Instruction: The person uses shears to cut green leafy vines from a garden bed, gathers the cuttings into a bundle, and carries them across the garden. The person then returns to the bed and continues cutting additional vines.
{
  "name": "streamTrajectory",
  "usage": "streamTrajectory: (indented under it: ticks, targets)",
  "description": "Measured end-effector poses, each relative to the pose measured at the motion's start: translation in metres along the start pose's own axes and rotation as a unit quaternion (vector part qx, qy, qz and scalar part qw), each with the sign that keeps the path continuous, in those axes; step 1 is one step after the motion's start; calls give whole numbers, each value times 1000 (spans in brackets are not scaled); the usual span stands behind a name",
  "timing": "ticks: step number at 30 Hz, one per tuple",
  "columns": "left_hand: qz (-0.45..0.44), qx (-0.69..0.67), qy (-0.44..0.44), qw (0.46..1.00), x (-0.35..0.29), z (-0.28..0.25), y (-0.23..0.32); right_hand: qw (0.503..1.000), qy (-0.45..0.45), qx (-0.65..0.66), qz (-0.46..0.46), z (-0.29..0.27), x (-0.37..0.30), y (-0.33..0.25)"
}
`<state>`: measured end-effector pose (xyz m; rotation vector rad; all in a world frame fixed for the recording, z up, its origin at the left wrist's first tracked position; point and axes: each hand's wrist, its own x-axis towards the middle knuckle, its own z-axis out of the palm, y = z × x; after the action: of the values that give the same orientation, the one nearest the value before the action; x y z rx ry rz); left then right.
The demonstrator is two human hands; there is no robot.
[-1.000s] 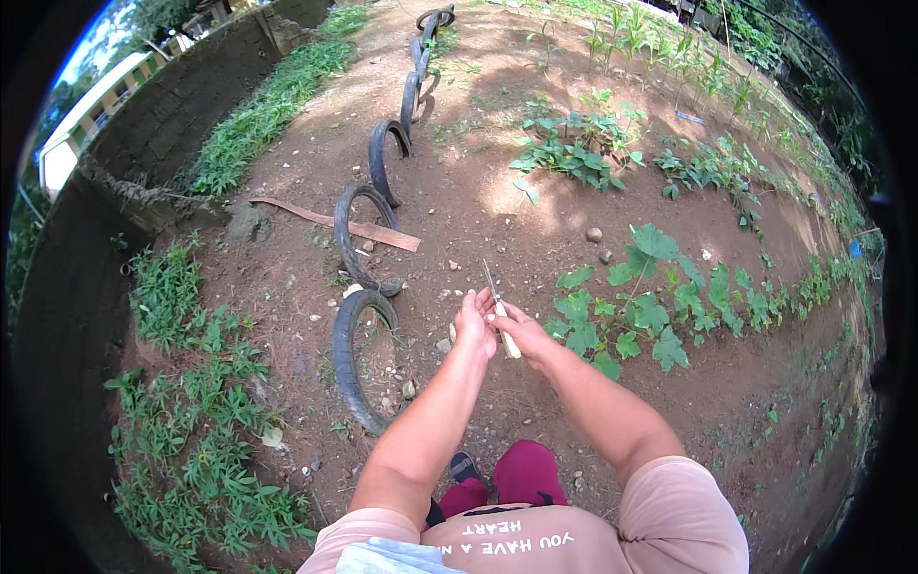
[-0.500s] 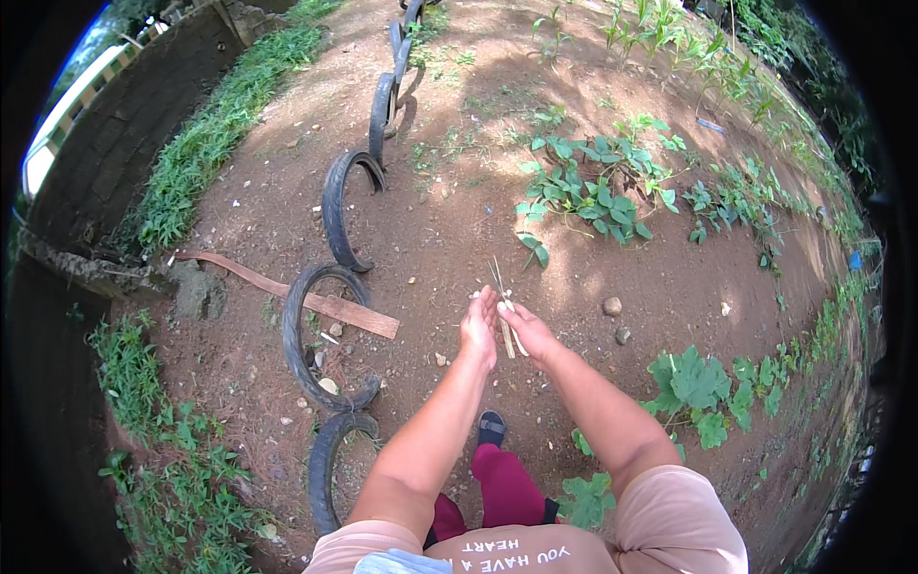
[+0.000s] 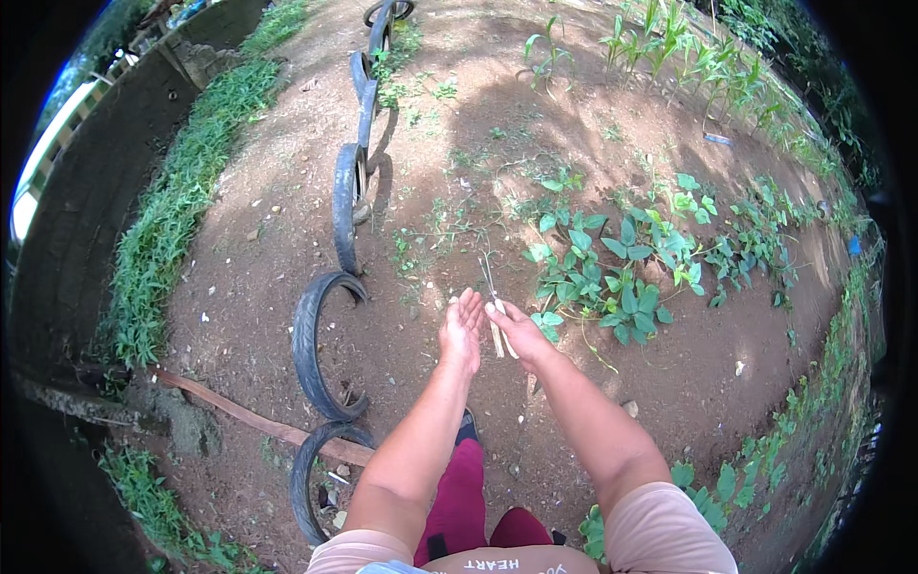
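Observation:
In front of me, at the middle of the head view, my left hand (image 3: 462,330) is held palm up with its fingers stretched out and nothing resting on it. Just right of it, my right hand (image 3: 521,332) is closed around a slim scissor-like tool (image 3: 497,330). Two pale handles point down from the grip, and two thin dark blades stick out ahead, slightly apart. Its exact kind is hard to make out. Both hands hang over bare brown soil (image 3: 430,411), apart from each other.
A row of half-buried tires (image 3: 316,349) runs along my left, with a reddish wooden strip (image 3: 239,411) lying across it. Leafy vines (image 3: 612,258) spread ahead right; young corn-like plants (image 3: 660,43) stand farther back. A dark wall (image 3: 96,182) and grass (image 3: 182,182) border the left.
I have stepped forward: the tires and wooden strip have shifted toward me, and the leafy vines are nearer. My left hand has opened out a little away from the right.

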<state>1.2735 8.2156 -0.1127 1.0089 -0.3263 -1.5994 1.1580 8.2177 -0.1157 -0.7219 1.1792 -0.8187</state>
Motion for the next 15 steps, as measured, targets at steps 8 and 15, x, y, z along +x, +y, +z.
streamTrajectory:
  ticks: [8, 15]
  targets:
    - [-38, 62, -46, 996, 209, 86, 97, 1000, 26, -15, 2, -14, 179, -133]
    - [-76, 68, -89, 991, 418, 183, 134, 995, 42, -84, -35, -71, 357, -271]
